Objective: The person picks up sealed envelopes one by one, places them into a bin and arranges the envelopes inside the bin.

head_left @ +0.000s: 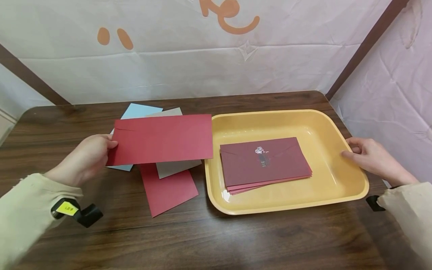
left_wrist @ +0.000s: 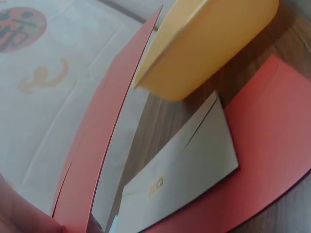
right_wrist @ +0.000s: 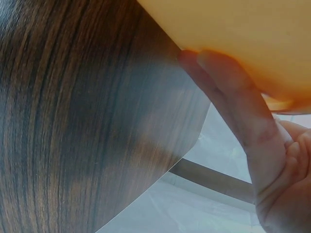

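Observation:
In the head view my left hand (head_left: 88,157) pinches a red envelope (head_left: 165,138) by its left end, thumb on top. The envelope is raised over several others, its right end by the yellow tray's left rim. My right hand (head_left: 374,155) holds the right rim of the yellow tray (head_left: 324,165), thumb over the edge; the right wrist view shows its fingers (right_wrist: 233,92) against the outer wall. Inside the tray lies a stack of envelopes, a dark maroon envelope (head_left: 263,168) with a white flower print on top and red ones beneath.
Left of the tray, a light blue envelope (head_left: 138,110), a grey envelope (head_left: 179,168) and another red envelope (head_left: 170,195) overlap on the dark wooden table (head_left: 209,243). A white printed curtain (head_left: 189,67) hangs behind the table's back edge.

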